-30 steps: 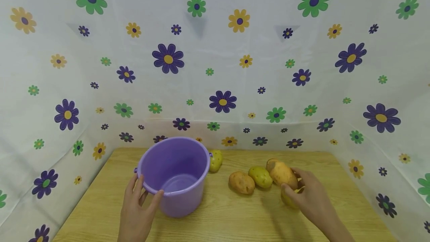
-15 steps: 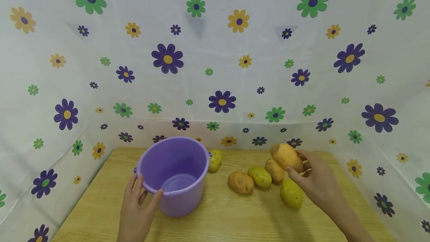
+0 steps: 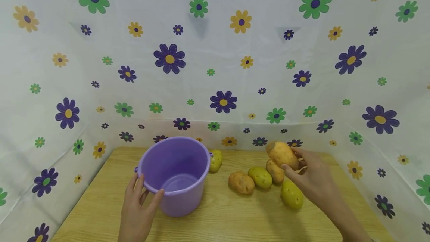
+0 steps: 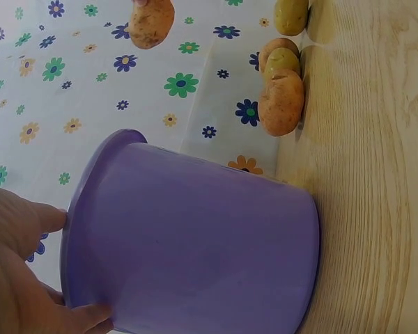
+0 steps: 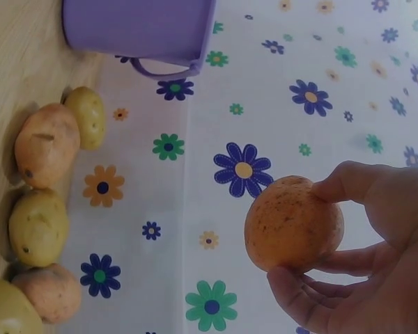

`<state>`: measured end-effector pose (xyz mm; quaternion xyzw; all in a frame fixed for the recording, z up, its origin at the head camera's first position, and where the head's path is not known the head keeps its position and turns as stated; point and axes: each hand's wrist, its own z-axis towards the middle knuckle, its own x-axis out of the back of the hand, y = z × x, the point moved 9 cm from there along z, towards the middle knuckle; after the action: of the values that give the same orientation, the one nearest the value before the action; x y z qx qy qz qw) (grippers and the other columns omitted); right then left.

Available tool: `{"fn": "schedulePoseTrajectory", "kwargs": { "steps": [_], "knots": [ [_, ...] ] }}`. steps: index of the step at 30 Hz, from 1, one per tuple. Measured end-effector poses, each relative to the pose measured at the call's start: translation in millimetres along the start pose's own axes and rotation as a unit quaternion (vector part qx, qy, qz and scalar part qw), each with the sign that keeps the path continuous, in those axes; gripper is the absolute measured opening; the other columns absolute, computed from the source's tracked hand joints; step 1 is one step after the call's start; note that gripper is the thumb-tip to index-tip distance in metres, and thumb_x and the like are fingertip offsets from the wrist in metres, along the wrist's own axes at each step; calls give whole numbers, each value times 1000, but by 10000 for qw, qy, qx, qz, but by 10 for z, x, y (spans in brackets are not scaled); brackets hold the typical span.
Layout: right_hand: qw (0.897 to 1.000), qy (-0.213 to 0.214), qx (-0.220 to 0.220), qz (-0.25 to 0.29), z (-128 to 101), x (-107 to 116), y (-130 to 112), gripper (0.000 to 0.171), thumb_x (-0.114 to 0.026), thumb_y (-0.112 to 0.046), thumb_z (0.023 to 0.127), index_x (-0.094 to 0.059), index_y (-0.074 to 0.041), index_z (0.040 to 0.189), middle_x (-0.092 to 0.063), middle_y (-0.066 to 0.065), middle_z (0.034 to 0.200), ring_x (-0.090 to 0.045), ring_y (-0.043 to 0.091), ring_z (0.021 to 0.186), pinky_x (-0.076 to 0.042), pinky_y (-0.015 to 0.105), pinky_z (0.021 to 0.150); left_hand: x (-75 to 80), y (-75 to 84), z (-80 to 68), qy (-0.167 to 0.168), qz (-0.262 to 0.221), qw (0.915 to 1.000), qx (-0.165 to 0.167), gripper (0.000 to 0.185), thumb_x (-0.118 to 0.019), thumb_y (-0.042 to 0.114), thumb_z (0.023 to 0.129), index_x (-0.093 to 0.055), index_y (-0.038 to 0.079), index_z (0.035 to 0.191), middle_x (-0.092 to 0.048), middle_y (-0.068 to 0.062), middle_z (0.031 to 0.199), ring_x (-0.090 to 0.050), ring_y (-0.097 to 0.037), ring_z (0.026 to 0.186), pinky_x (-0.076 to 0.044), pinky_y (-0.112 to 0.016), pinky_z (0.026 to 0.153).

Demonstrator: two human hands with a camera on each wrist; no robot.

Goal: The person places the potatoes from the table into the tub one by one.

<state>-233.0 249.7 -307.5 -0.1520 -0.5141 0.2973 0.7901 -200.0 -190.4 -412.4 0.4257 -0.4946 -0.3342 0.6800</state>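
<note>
A purple bucket (image 3: 183,201) stands upright on the left half of the table, its mouth facing up toward me. My left hand (image 3: 136,210) holds its near left rim, thumb in front and fingers along the side. On the right, my right hand (image 3: 315,178) grips a large brown potato (image 3: 281,155) between thumb and fingers, raised above the table. Just beneath it lies a smaller brown potato (image 3: 275,171), partly covered. A yellow-green potato (image 3: 292,195) lies below the right hand. In the right wrist view the held potato (image 5: 289,226) hangs apart from the others.
Between bucket and right hand lie a brown potato (image 3: 241,183) and a yellow-green one (image 3: 260,177), side by side. Another yellow-green potato (image 3: 216,161) is partly hidden behind the bucket's right side. A flowered white sheet (image 3: 268,47) rises behind the wooden table (image 3: 221,223) and along its sides.
My right hand has lifted the large brown potato off the group, uncovering the potatoes below, then shifted it slightly left. The left hand and bucket have stayed in place.
</note>
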Motion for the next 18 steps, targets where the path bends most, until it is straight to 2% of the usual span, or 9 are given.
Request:
{"fn": "schedulePoseTrajectory", "kwargs": {
  "steps": [6,8,14,18],
  "knots": [
    [9996,-148,42,236,68,-159,-122,56,-79,-15,93,-57,7,139,-64,20,115,-66,24,89,-62,22,65,-6,-12,7,-23,17,10000,62,90,-73,34,99,-19,-4,162,-8,-20,170,-41,-43,143,-46,-25,108],
    [9993,-201,46,304,97,-221,-166,56,-79,-17,93,-57,5,139,-64,18,116,-65,23,90,-61,22,65,-6,-9,1,-36,14,10000,75,91,-73,35,99,-19,-4,162,-7,-20,170,-41,-43,143,-45,-23,108],
    [9984,-251,180,470,191,-406,-322,52,-79,-12,91,-59,4,137,-66,17,116,-66,24,90,-62,22,67,-9,1,2,-55,-9,9999,129,92,-73,37,99,-20,-4,162,-7,-17,170,-40,-41,145,-41,-10,104],
    [9975,-295,301,574,242,-521,-443,52,-80,-11,89,-60,4,135,-66,17,116,-66,23,89,-62,22,67,-11,5,1,-71,-2,9999,143,93,-73,39,99,-20,-3,162,-7,-16,170,-41,-40,144,-42,-15,106]
  ]
}}
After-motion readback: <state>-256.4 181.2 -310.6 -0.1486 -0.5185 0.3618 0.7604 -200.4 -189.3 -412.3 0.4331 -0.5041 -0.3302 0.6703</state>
